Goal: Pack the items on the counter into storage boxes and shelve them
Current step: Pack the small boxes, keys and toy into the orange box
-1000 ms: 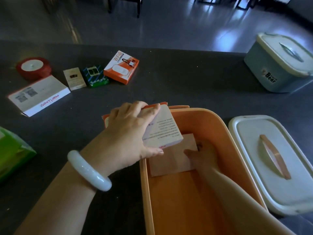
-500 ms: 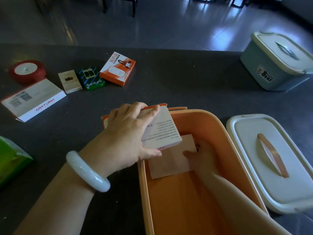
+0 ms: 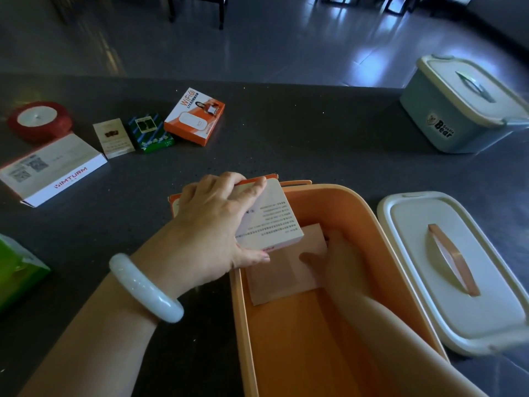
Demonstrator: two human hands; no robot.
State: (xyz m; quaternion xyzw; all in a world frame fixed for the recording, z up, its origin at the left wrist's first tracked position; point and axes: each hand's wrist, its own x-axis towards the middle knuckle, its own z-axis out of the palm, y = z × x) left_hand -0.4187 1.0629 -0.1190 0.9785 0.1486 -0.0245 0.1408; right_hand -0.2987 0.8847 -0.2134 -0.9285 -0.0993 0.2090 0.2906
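Orange storage box [image 3: 369,213], lid off, lower centre of the frame on the dark desk [image 3: 300,133]. A pale flat box [image 3: 282,270] lies on its floor at the far end.

Left hand [image 3: 211,224], pale bangle [image 3: 146,287] at the wrist, fingers curled over the top edge and thumb under the near edge of a white box with printed text [image 3: 272,222], holding it tilted over the orange box's left rim.

Right hand [image 3: 335,262] inside the orange box, fingers resting against the pale flat box's right edge; whether they grip it I cannot tell.

White lid with a copper handle [image 3: 458,267], flat on the desk just right of the orange box.

Blue-grey lidded box marked "Bear" [image 3: 469,110], upper right, lid on.

Upper left, in a loose row: red ribbon spool [image 3: 38,120], white carton marked IMTURM [image 3: 53,169], small cream pack [image 3: 113,137], green patterned pack [image 3: 150,132], orange WiFi box [image 3: 194,116].

Green package [image 3: 17,276], left edge, partly cut off.
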